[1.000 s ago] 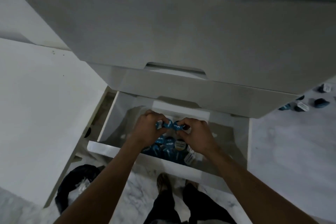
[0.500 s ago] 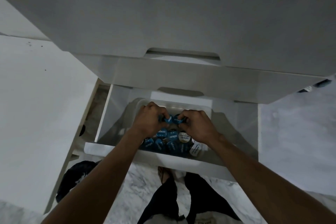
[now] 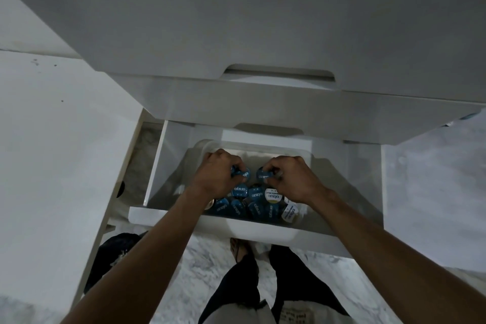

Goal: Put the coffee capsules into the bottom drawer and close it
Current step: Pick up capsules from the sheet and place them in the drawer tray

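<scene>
Both forearms reach forward and down, left hand (image 3: 218, 175) and right hand (image 3: 292, 179) with fingers curled, knuckles up.

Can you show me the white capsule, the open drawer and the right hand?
white capsule (image 3: 272, 195), head view, on its round lid
drawer (image 3: 259, 231), head view, on its front panel
right hand (image 3: 292, 179), head view, on its back

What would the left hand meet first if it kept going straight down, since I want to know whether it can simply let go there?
Probably the pile of blue capsules in the bottom drawer. The left hand, holding capsules, hangs right over them; depth is unclear.
</scene>
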